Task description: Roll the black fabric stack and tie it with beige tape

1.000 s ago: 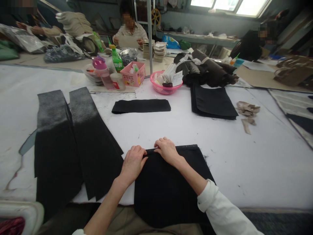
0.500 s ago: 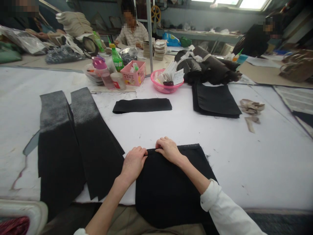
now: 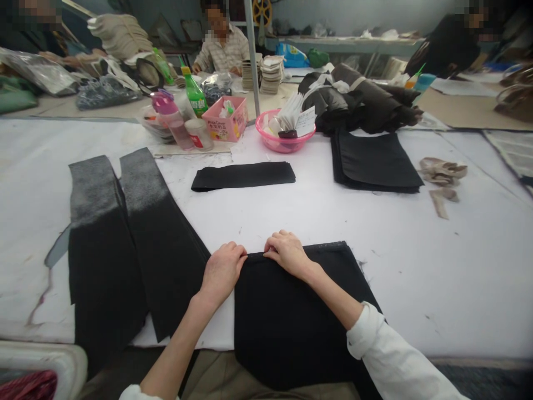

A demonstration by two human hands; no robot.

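A black fabric panel (image 3: 300, 316) lies in front of me, its near part hanging over the table edge. Along its far edge runs a narrow folded strip. My left hand (image 3: 225, 266) pinches that edge at the left corner. A short way to the right, my right hand (image 3: 287, 253) presses the same edge between thumb and fingers. To the left lie long black fabric strips (image 3: 158, 239) in two stacks, greyish at the far ends. Beyond my hands is a shorter folded black strip (image 3: 244, 176). A stack of black panels (image 3: 378, 161) sits at the back right.
Behind stand a pink basket (image 3: 285, 145), a pink box (image 3: 227, 125), a green bottle (image 3: 194, 94) and a pink-lidded jug (image 3: 170, 119). Dark rolled material (image 3: 362, 100) lies farther right, near beige scraps (image 3: 443, 175). A white-rimmed bin (image 3: 79, 355) is at lower left. Other people sit across the tables.
My left hand has shifted slightly left along the panel's edge. My right hand stays at nearly the same spot. The camera view has tilted and turned a little.
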